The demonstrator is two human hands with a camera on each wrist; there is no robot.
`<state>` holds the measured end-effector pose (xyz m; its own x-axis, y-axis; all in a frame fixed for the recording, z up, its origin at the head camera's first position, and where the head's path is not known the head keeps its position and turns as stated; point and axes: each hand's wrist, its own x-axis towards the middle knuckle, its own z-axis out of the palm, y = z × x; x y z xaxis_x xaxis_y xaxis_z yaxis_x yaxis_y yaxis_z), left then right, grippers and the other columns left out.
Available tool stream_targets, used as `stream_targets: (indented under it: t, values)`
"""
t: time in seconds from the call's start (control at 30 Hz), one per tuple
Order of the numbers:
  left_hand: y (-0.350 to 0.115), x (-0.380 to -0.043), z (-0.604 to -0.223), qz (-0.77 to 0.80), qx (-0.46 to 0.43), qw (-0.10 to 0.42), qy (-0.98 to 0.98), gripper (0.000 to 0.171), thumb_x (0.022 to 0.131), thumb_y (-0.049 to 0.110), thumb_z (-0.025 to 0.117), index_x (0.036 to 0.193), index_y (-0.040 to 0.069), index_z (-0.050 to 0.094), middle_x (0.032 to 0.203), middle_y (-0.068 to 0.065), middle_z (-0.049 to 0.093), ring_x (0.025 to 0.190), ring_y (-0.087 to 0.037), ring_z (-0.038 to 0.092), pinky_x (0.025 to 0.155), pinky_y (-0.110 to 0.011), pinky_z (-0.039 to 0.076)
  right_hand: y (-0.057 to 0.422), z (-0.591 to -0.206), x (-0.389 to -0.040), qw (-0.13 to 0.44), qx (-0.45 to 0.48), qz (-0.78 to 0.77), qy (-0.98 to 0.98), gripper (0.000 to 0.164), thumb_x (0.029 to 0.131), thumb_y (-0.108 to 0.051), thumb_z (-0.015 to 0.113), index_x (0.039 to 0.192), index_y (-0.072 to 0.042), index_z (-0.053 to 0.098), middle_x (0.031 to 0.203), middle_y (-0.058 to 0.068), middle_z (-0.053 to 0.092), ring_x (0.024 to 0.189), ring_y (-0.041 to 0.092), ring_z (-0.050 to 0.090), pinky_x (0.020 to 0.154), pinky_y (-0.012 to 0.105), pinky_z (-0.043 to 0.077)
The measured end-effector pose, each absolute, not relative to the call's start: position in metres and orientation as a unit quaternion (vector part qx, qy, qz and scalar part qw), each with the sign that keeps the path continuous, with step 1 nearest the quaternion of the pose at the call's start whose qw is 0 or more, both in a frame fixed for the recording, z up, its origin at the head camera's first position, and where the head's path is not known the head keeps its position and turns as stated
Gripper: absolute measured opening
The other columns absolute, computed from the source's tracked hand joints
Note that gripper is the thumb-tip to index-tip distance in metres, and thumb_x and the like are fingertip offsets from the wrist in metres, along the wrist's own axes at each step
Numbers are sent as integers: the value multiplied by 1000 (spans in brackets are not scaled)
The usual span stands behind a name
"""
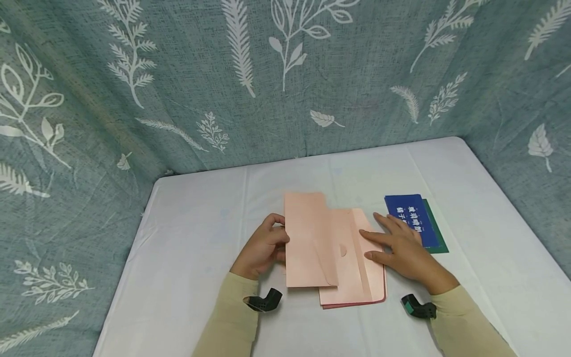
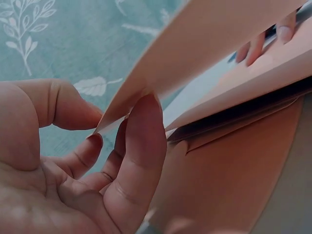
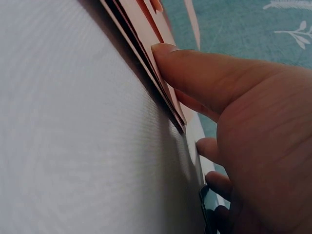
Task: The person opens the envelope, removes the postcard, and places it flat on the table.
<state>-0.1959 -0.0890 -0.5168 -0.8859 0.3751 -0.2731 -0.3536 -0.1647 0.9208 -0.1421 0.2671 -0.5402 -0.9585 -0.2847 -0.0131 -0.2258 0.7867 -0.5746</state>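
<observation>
My left hand (image 1: pixel 263 245) pinches the left edge of a pale pink envelope (image 1: pixel 308 238), thumb on one face and fingers behind, as the left wrist view shows. This envelope is tilted up and overlaps a second pink envelope (image 1: pixel 348 287) lying on the table with its flap open to the right. A darker pink edge shows beneath that one. My right hand (image 1: pixel 408 255) rests on the flap side of the lower envelope, fingers extended and spread. In the right wrist view, its thumb (image 3: pixel 195 73) touches the layered envelopes (image 3: pixel 139 46).
A blue card (image 1: pixel 403 202) with white characters lies over a green card (image 1: pixel 441 243) on the right, partly behind my right hand. White cloth covers the table (image 1: pixel 200 238). A green leaf-patterned curtain (image 1: pixel 187 74) hangs along its back and sides.
</observation>
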Motion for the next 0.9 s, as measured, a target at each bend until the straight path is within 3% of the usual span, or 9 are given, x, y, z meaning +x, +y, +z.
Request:
stream_targets:
  t: [0.37, 0.9]
  values:
    - [-63, -184, -520, 755, 39, 292, 586, 38, 86, -7, 52, 120, 4, 39, 103, -14, 63, 77, -28, 72, 61, -43, 62, 266, -540, -140, 43, -135, -299, 944, 56, 98, -36, 83, 150, -20, 69, 174, 21, 29, 159, 52, 14, 116, 78, 6]
    - [-45, -177, -523, 747, 33, 318, 584, 41, 92, -9, 57, 125, 3, 37, 108, -16, 62, 78, -26, 69, 62, -40, 63, 267, -542, -142, 42, -139, -297, 944, 56, 98, -37, 83, 151, -21, 69, 175, 20, 29, 159, 51, 14, 116, 78, 7]
